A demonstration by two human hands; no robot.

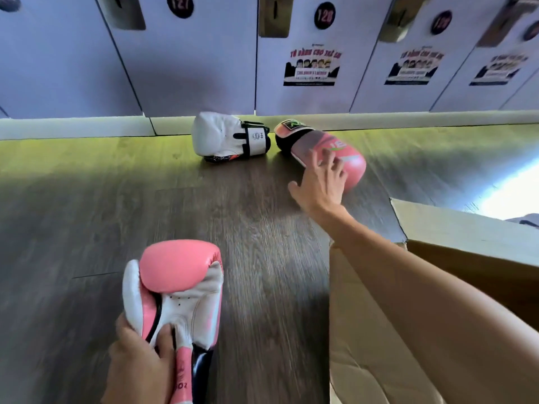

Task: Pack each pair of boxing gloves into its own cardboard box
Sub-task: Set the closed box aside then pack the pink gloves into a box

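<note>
My left hand (140, 365) grips a pink and white boxing glove (178, 290) by its cuff, low at the front, padded end pointing away from me. Its matching pink glove (347, 154) lies on the wooden floor further off, to the right. My right hand (320, 182) stretches out with fingers spread and its fingertips touch that glove's near side. To the left of it, a white boxing glove (221, 135) with a black strap lies by the skirting. An open cardboard box (455, 225) stands at the right, partly hidden under my right forearm.
A row of white locker doors (189, 68) with number discs and stickers closes off the far side. A pale skirting board (87, 126) runs along their base. The brown cardboard flap (364, 345) lies flat at the lower right. Bright glare falls on the floor at the far right.
</note>
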